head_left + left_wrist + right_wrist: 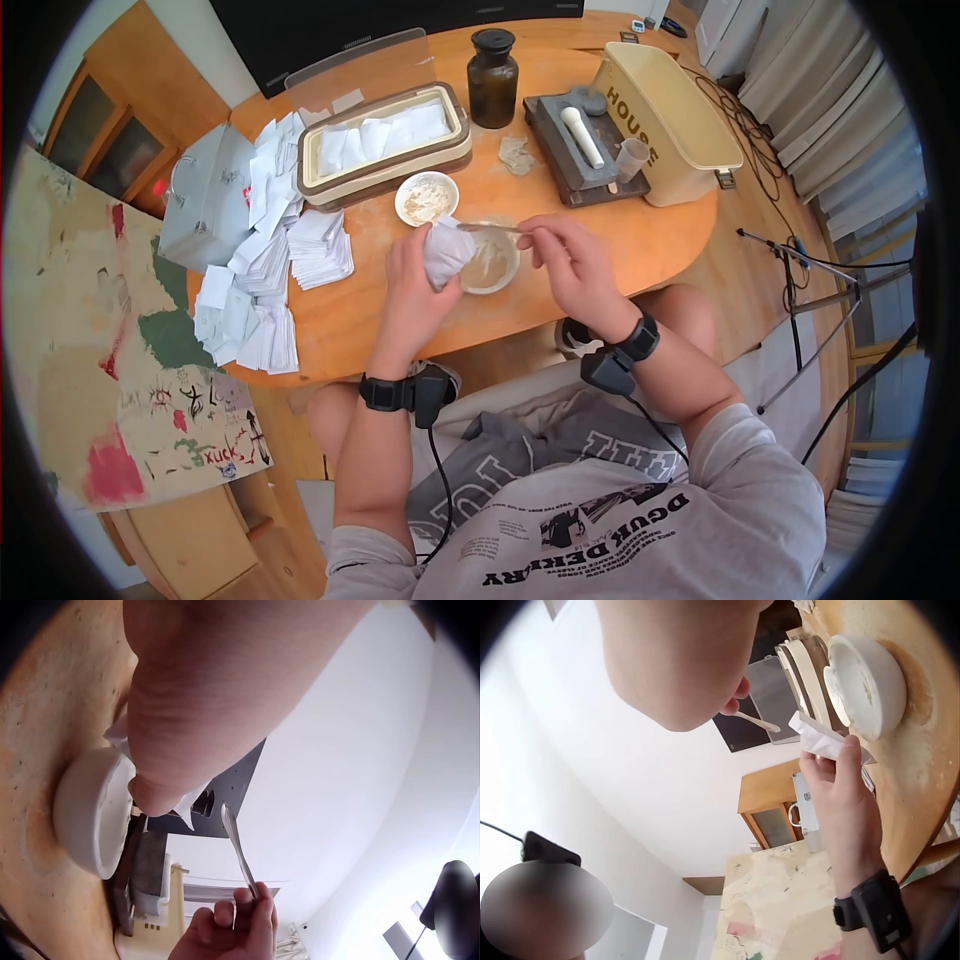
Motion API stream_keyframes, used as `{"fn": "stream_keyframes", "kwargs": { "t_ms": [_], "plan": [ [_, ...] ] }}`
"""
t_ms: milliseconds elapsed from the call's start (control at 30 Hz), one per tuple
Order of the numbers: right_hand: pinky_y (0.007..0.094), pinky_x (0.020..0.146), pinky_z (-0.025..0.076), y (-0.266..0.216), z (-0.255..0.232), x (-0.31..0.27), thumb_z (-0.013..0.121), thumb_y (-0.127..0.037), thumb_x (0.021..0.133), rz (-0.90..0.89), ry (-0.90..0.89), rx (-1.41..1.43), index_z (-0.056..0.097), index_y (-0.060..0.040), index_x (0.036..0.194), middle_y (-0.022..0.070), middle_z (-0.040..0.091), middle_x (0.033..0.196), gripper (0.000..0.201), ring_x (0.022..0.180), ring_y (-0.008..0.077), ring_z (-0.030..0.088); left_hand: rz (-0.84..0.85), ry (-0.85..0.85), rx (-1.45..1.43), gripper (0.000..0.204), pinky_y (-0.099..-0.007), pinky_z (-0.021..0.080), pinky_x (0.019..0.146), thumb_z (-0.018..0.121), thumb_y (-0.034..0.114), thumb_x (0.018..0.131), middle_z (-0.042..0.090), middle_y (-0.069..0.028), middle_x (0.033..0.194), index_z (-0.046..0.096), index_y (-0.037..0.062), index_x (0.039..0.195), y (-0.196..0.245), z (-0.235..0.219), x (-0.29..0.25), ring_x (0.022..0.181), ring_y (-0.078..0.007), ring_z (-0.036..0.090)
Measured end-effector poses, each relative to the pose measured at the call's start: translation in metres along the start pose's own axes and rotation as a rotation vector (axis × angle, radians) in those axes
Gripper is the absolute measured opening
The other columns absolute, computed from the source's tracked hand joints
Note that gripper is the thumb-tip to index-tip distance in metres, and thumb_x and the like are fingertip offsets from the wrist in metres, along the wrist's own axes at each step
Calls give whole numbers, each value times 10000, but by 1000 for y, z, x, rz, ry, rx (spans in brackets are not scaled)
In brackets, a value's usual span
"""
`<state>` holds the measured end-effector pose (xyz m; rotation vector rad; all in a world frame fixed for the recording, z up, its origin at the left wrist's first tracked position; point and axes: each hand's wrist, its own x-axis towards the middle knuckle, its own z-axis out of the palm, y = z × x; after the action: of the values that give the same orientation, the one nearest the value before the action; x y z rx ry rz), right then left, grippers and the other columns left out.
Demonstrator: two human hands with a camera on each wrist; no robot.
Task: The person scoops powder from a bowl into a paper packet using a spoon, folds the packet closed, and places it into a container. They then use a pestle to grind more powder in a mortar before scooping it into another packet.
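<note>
My left hand (408, 290) grips a small white paper packet (448, 256), its top edge turned up, beside a white bowl (514, 277). Pale powder or paste lines the inside of that bowl. A slim metal spoon (490, 228) is pinched between the thumb and fingers of my right hand (575, 265). Its tip is close to the top of the packet in the head view. In the right wrist view the spoon (761, 722) points toward the paper packet (817, 739) above the table. Just behind stands a smaller white bowl (400, 203) with off-white powder.
Piles of folded white packets (320, 248) lie at the left by a metal case (205, 200). Behind are a cream box (303, 165) of packets and a dark jar (493, 80). Rightward, a dark scale (570, 180) carries a pestle (580, 135), beside a cream bin (690, 165).
</note>
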<state>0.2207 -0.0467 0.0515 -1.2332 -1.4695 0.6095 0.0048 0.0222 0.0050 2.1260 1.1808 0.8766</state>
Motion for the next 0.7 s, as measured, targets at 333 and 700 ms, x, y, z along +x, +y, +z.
{"fn": "stream_keyframes", "kwargs": {
  "t_ms": [333,700],
  "plan": [
    [355,783,530,47,1,-7,566,-81,983,2,-272,-142,665,15,1046,174,683,915,152,857,305,676,-32,76,-16,686,-415,378,1091,714,96,825,462,-211,1315,374,-21,1409,-5,-4,-1,1261,-368,462],
    [225,688,467,56,6,-17,500,-138,1048,412,-217,161,656,-19,1091,10,659,868,201,725,78,554,-29,69,1,677,-421,369,1092,715,97,822,464,-211,1295,382,-14,1401,-5,-4,-2,1255,-372,454]
  ]
}}
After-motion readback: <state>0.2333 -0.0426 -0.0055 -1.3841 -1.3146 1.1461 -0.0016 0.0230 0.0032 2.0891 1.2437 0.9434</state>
